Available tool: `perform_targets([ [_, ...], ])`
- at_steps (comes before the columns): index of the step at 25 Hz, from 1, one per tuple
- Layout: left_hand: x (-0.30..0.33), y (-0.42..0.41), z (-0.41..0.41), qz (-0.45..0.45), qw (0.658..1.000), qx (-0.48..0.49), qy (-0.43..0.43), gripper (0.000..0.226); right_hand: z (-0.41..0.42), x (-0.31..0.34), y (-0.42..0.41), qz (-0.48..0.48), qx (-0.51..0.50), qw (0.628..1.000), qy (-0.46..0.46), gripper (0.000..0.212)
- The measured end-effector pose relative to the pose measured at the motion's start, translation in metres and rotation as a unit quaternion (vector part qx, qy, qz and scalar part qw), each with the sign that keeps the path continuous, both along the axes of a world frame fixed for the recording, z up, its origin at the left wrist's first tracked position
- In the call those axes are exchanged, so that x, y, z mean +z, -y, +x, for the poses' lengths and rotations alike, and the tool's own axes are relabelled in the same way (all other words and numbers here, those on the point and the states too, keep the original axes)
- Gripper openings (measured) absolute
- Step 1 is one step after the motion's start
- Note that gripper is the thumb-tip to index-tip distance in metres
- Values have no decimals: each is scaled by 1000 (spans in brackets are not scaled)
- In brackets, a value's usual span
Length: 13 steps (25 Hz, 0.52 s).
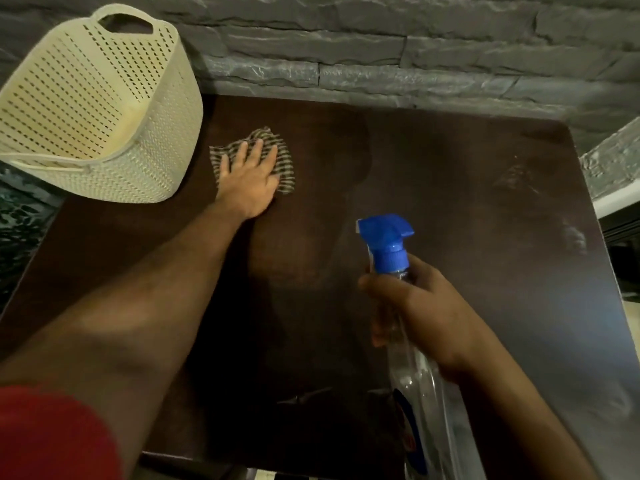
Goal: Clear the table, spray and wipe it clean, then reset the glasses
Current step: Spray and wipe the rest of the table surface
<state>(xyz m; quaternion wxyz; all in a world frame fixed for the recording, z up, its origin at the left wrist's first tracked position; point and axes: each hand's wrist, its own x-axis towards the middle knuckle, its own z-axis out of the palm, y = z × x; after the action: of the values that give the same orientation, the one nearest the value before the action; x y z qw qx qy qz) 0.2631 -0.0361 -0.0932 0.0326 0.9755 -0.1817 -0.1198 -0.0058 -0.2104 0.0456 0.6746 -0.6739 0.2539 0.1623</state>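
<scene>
A home dining corner: dark wooden table (450, 202) against a grey stone-clad wall (381, 46), cream laundry-style basket (86, 109).

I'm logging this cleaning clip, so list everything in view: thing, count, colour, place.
table: one, dark brown, against the wall
basket: one, cream, perforated, table's far left corner
cloth: one, brown-and-white checked, flat on the table right of the basket
spray bottle: one, clear with blue trigger head, above the table's near right
wall: grey stone, behind the table
left hand: fingers straight, pressing on the cloth
right hand: grips the spray bottle's neck
</scene>
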Motion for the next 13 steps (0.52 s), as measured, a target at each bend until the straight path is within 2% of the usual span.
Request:
perform_targets([
  [1, 0, 15, -8, 1, 1000, -31, 2, 58, -1, -2, -7, 5, -10, 1000, -5, 19],
  [3, 2, 11, -57, -7, 987, -157, 11, 58, -5, 2, -22, 16, -28, 999, -11, 18],
  [5, -1, -34, -112, -31, 958, -283, 24, 59, -12, 10, -32, 12, -40, 999, -13, 18],
  [6, -2, -61, -124, -37, 952, -304, 22, 60, -16, 13, -37, 9, -41, 999, -17, 18],
  [7, -2, -81, -119, -31, 957, -288, 16, 62, -21, 15, -42, 11, -43, 999, -19, 18],
  [9, -1, -89, -80, -12, 984, -178, -2, 60, -26, 15, -51, 16, -49, 998, -21, 19],
  [11, -2, -52, -39, -14, 996, -91, -6, 57, -28, 10, -59, -3, -60, 998, -25, 20],
  [13, 6, -10, -43, -4, 996, -87, -15, 58, -29, 5, -66, -26, -71, 997, -32, 20],
])
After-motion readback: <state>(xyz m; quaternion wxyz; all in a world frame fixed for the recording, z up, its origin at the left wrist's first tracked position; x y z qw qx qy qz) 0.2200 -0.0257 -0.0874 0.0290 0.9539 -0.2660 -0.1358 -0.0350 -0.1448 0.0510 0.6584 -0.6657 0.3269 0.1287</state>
